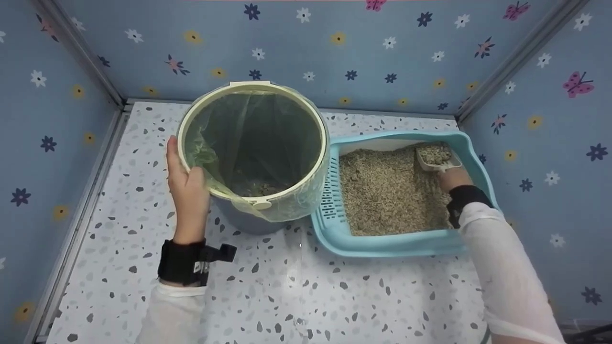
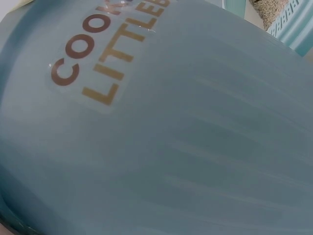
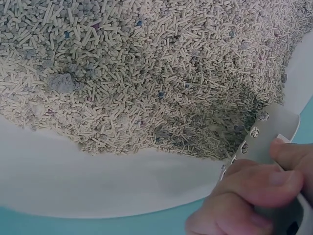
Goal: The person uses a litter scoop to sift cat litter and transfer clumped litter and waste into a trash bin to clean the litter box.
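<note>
Clearly the scooping step is in hand, with a loaded scoop not yet carried across. On the left, the left hand [image 1: 187, 187] curls over the cream rim of the round bin [image 1: 253, 143], thumb inside against the green liner bag [image 1: 215, 157], steadying it on the speckled floor [image 1: 287, 286]. The left wrist view shows only the bin's grey-blue wall [image 2: 171, 147] with brown lettering, very close. Some dark grit already lies at the bottom of the liner.

Just right of the bin, and touching it at the slotted lip, sits the turquoise litter tray [image 1: 382, 246] filled with pale pellet litter [image 1: 382, 191]. At its far right corner the right hand [image 1: 452, 179] grips the handle of 1 white litter scoop [image 1: 435, 156], fingers wrapped around it; the scoop's bowl holds a heap of pellets and sits just above the bed. In the right wrist view the fingers [image 3: 254, 191] pinch the slotted scoop [image 3: 274, 132] beside a grey clump [image 3: 61, 82] among the pellets.

My judgement: the next move calls for a level lift, a short shake to sift loose pellets, then a swing left over the bin's mouth. In the way stand the tray's raised rim and the bin's tall wall, which the scoop must clear; tilting early would spill on the floor. Flowered blue walls [image 1: 334, 48] close in 3 sides.
</note>
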Demonstrator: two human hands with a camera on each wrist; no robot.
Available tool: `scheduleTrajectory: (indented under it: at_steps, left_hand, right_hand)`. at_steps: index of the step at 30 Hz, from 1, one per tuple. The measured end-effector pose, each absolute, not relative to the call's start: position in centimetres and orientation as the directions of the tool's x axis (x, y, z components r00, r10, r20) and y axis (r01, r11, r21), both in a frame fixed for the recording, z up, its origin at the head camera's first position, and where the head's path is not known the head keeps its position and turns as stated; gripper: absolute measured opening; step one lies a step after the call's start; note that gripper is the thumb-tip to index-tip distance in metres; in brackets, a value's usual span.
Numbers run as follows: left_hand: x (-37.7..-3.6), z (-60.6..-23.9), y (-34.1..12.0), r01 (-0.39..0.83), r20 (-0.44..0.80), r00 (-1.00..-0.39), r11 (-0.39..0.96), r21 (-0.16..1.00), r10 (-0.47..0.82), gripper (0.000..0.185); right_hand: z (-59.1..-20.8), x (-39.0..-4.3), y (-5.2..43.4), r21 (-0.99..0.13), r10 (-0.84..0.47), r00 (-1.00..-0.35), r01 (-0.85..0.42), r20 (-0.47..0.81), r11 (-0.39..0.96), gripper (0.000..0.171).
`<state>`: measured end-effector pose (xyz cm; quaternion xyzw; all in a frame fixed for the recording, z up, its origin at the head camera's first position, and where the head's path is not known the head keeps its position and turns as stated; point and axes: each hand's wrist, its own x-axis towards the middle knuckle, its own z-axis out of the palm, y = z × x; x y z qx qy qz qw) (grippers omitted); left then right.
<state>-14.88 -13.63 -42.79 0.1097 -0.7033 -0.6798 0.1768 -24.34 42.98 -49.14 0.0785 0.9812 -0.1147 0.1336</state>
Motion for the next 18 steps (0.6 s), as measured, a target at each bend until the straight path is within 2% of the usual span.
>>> scheduleTrajectory:
  at_steps: [4,7,13,18]
  left_hand:
    - [-14.9,-42.8,-13.5,0.101,0.108,-0.914,0.038,0.994,-0.392,0.070]
    - [-15.0,-42.8,-13.5,0.113,0.119,-0.912,0.039,0.993,-0.392,0.070]
    - [-15.0,-42.9,-13.7,0.084,0.092,-0.921,0.037,0.996,-0.379,0.070]
    - [-15.1,-43.1,-13.8,0.078,0.085,-0.921,0.034,0.996,-0.381,0.070]
  right_hand:
    - [-46.5,-22.6,41.3,-0.062,0.070,-0.941,0.096,-0.331,0.993,0.051]
    - [-45.9,-22.0,40.8,-0.069,0.056,-0.941,0.084,-0.333,0.994,0.053]
    - [-45.3,-21.7,40.4,-0.102,0.107,-0.929,0.151,-0.354,0.983,0.052]
    - [-44.5,-21.4,40.2,-0.098,0.062,-0.934,0.103,-0.352,0.990,0.053]
